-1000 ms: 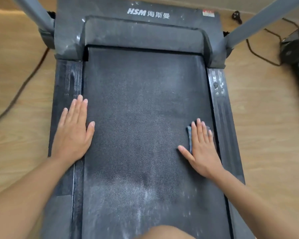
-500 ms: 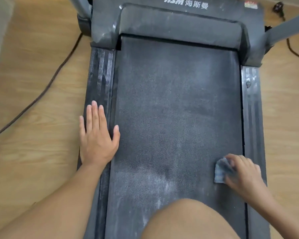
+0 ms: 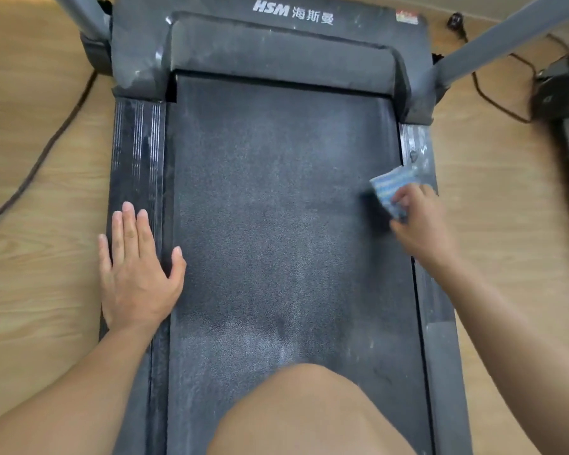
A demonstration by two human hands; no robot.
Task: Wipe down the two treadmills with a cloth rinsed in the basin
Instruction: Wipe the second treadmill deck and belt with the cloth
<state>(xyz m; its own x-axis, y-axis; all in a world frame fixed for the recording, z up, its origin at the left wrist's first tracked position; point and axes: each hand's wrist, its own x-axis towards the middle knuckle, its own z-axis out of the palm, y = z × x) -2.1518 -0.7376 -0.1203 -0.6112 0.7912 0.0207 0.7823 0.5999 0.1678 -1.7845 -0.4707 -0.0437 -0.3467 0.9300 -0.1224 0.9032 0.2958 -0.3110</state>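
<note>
Cloth [image 3: 390, 188] pinched in our right hand [image 3: 421, 228] at the belt [image 3: 276, 208] edge, left hand [image 3: 135, 274] flat on the rail [image 3: 135, 152], we want firm overlapping strokes over that dust [image 3: 243, 346].

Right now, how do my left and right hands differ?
The left hand lies flat with straight fingers; the right hand curls its fingers. The left hand holds nothing; the right hand grips a blue cloth. The left hand rests on the left side rail; the right hand sits at the belt's right edge. Both touch the treadmill.
</note>
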